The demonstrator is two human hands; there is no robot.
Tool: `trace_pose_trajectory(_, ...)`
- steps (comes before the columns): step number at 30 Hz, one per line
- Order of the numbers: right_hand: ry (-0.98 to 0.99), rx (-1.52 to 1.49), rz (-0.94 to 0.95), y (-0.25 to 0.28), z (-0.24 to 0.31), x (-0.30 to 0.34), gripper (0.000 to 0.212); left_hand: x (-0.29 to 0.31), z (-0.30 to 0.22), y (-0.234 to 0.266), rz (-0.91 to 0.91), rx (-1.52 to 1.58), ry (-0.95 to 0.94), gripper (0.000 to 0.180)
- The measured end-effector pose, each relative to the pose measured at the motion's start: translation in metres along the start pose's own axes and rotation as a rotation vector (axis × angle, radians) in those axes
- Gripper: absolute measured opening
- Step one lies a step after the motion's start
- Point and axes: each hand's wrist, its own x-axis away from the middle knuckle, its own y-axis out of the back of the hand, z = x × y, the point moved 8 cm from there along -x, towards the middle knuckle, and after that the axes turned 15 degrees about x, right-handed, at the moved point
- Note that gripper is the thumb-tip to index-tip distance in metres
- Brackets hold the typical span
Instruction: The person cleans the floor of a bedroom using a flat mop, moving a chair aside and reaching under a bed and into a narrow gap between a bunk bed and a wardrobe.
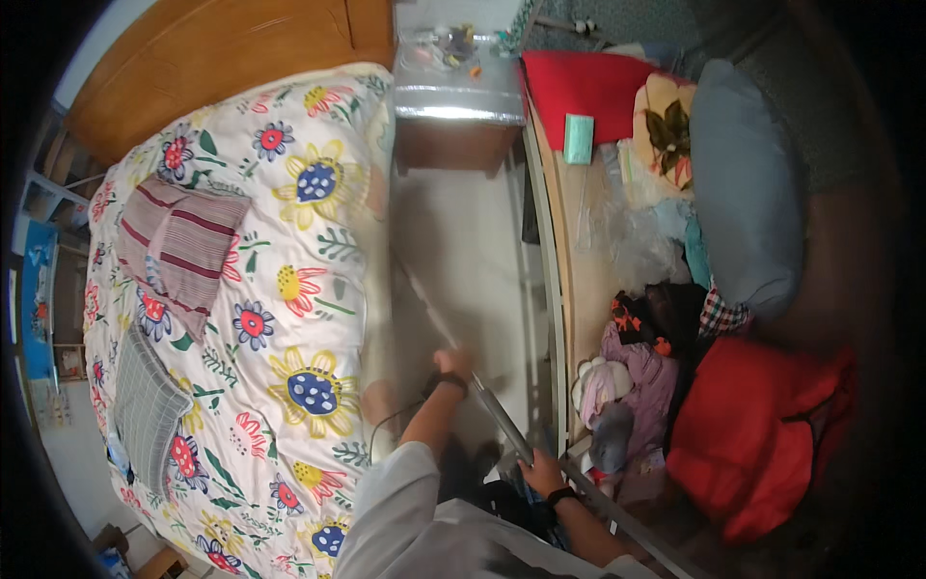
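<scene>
A long slim pole [500, 417], with a grey sleeve on its middle and a pale metal shaft, slants from the lower right up toward the floor [463, 251] between two beds. My left hand [451, 364] wraps round the upper shaft, farther from me. Lower down, my right hand [543, 474] grips the grey sleeve close to my body. Both wrists wear dark bands. The pole's far end is blurred beside the left bed, so what kind of tool it is cannot be made out.
A flowered quilt [328, 280] covers the left bed, with a striped pillow [183, 241] on it. A foil-topped nightstand [458, 101] stands at the far end. The wooden bed edge [562, 280] borders the right side, where clothes, a grey-blue pillow [743, 183] and a red bag [752, 434] lie.
</scene>
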Motion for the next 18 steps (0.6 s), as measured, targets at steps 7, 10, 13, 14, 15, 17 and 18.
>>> trace_pose_trajectory(7,0.020,-0.183,0.147,-0.040,0.000,0.011,0.034,0.021,0.004,-0.036,-0.126,-0.186,-0.069,0.034)
trace_pose_trajectory(10,-0.005,-0.215,0.168,-0.060,-0.014,0.052,0.037,0.053,-0.012,-0.073,-0.103,-0.179,-0.109,0.035)
trace_pose_trajectory(13,0.055,-0.168,0.074,-0.107,-0.039,0.120,0.035,0.115,-0.040,-0.138,-0.026,-0.170,-0.167,0.040)
trace_pose_trajectory(14,0.003,-0.230,0.117,-0.116,-0.044,0.140,0.035,0.139,-0.046,-0.158,-0.011,-0.195,-0.182,0.041)
trace_pose_trajectory(15,-0.050,-0.292,0.161,-0.130,-0.051,0.157,0.036,0.147,-0.046,-0.168,0.007,-0.217,-0.199,0.043)
trace_pose_trajectory(17,-0.055,-0.125,0.093,-0.173,-0.093,0.221,0.034,0.213,-0.078,-0.246,0.028,-0.254,-0.251,0.042)
trace_pose_trajectory(18,-0.124,-0.174,0.049,-0.180,-0.106,0.248,0.032,0.213,-0.083,-0.259,0.006,-0.278,-0.267,0.042)
